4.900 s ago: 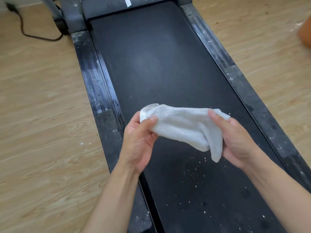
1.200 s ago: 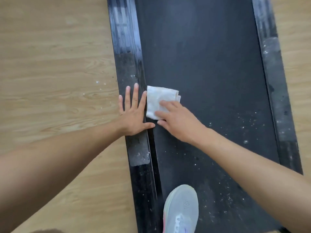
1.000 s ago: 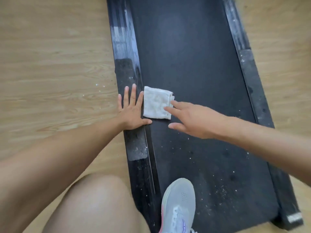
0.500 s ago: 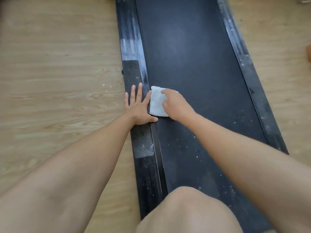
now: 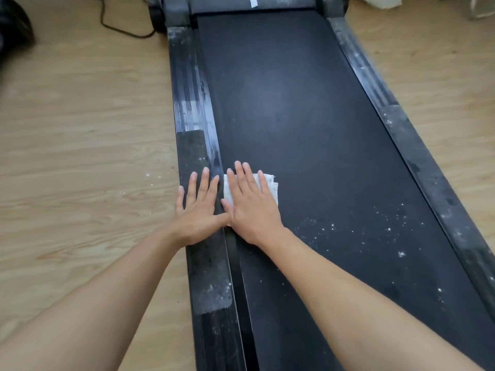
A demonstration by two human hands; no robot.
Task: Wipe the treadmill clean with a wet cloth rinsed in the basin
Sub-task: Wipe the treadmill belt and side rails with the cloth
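Observation:
The treadmill's black belt (image 5: 294, 103) runs away from me between two dusty side rails. A folded white cloth (image 5: 270, 187) lies on the belt against the left rail (image 5: 191, 145). My right hand (image 5: 251, 204) lies flat on the cloth with straight fingers, pressing it down and covering most of it. My left hand (image 5: 199, 210) rests flat with spread fingers on the left rail, its thumb touching the right hand. White specks dot the belt to the right of the cloth and nearer to me. No basin is in view.
Light wooden floor (image 5: 80, 156) surrounds the treadmill. A black power cable (image 5: 120, 25) loops on the floor at the far left by the motor cover (image 5: 251, 4). The right rail (image 5: 417, 162) is streaked with dust. A dark object (image 5: 13, 25) sits at the top left corner.
Earlier both hands held the cloth up; since then it lies on the belt. In the last half second my right hand flattened over it, and my knee left view.

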